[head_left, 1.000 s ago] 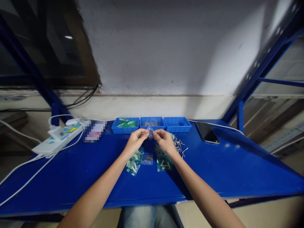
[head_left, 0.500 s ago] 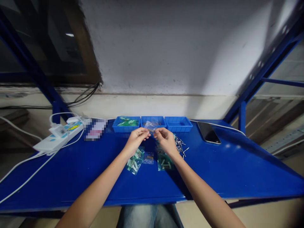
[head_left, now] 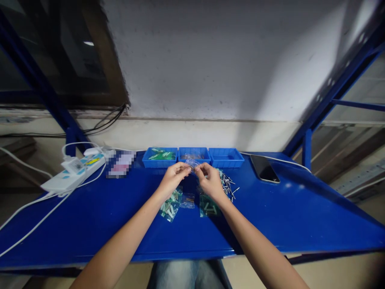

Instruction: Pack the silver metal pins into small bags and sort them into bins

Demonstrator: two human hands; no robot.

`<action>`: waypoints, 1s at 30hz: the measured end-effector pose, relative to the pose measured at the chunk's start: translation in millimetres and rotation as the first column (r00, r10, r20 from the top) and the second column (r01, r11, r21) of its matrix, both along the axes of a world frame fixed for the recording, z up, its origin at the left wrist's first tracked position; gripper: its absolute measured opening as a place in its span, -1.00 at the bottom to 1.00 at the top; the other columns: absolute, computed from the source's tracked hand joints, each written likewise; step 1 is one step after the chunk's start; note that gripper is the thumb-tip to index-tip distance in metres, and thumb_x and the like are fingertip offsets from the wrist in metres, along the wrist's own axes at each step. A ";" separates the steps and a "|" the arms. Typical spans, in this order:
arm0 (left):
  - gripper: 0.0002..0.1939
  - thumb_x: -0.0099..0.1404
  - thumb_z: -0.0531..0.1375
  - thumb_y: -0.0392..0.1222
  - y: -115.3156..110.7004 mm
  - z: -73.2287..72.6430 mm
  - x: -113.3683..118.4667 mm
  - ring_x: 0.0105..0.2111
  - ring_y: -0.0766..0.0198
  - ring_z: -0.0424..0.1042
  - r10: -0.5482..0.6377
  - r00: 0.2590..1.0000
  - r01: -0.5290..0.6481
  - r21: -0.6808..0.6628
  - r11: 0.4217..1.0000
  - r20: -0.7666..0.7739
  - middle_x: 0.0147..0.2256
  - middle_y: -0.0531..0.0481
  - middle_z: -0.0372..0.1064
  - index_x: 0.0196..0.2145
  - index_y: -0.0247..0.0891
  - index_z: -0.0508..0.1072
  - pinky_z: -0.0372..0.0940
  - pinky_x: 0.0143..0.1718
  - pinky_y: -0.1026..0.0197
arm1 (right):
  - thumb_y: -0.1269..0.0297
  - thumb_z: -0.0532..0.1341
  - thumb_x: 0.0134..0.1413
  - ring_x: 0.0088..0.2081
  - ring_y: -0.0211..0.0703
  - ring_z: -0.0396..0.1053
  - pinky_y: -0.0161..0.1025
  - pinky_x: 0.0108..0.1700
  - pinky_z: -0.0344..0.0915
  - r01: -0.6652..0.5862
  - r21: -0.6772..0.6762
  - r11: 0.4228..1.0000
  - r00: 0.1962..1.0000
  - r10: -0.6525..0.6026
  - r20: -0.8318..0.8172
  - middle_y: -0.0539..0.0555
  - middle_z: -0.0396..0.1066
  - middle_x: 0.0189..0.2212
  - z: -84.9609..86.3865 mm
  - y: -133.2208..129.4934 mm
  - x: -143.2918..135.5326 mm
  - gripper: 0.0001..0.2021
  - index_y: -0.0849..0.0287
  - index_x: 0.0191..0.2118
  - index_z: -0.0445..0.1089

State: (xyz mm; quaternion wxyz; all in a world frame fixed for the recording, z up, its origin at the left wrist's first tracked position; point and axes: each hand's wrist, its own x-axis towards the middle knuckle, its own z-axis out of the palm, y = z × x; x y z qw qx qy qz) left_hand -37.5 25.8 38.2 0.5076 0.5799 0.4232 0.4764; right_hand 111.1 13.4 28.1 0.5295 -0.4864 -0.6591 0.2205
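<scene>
My left hand (head_left: 175, 175) and my right hand (head_left: 209, 177) pinch a small clear plastic bag (head_left: 191, 162) between them, in front of the middle blue bin (head_left: 194, 152). Its contents are mostly hidden by my fingers. Below the hands lies another clear bag with brass-coloured screws (head_left: 188, 200). To its left are green bags of white wall plugs (head_left: 170, 208), and a similar green bag (head_left: 209, 207) sits under my right wrist. Loose metal screws or pins (head_left: 230, 186) are heaped to the right of my right hand.
The left blue bin (head_left: 160, 163) holds green bags; the right blue bin (head_left: 227, 162) stands beside the middle one. A phone (head_left: 265, 168) lies at the right. A white power strip (head_left: 70, 175) with cables and a blurred card (head_left: 122, 163) are at the left of the blue table (head_left: 120, 216).
The bag has tilted or turned slightly between my fingers, and my two hands have come a little closer together. Everything on the table stays where it was.
</scene>
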 end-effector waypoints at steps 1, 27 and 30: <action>-0.66 0.07 0.24 0.04 1.0 0.8 -0.9 -0.44 0.35 0.35 0.013 1.000 -0.012 -0.054 0.998 0.017 -0.43 0.01 0.39 -0.34 -0.30 0.43 0.17 -0.44 0.34 | 0.19 0.05 0.10 -0.50 -0.24 0.26 -0.31 -0.42 0.18 0.024 0.034 0.999 0.999 -0.025 0.025 0.03 0.35 -0.52 0.4 -0.3 0.0 -0.78 0.19 -0.43 0.33; -0.67 0.23 0.06 -0.05 28.3 -9.6 32.3 -0.09 0.05 0.32 0.125 0.507 0.310 0.317 0.896 -0.853 -0.12 -0.12 0.38 -0.10 -0.18 0.43 0.20 -0.08 0.07 | 0.30 0.04 0.08 -0.34 -0.18 0.34 -0.30 -0.33 0.24 0.225 0.073 0.972 0.974 -0.224 -0.021 0.07 0.39 -0.39 -1.2 21.1 39.5 -0.82 0.19 -0.31 0.37; -0.62 0.18 0.09 0.04 17.0 -21.4 34.8 -0.03 -0.07 0.24 0.167 0.449 0.177 0.271 0.946 -0.878 -0.08 -0.15 0.35 -0.13 -0.19 0.43 0.13 -0.05 -0.08 | 0.27 0.03 0.10 -0.35 -0.19 0.34 -0.30 -0.32 0.23 0.185 0.050 0.982 0.982 -0.186 0.034 0.06 0.41 -0.39 -2.0 20.5 38.8 -0.81 0.18 -0.33 0.36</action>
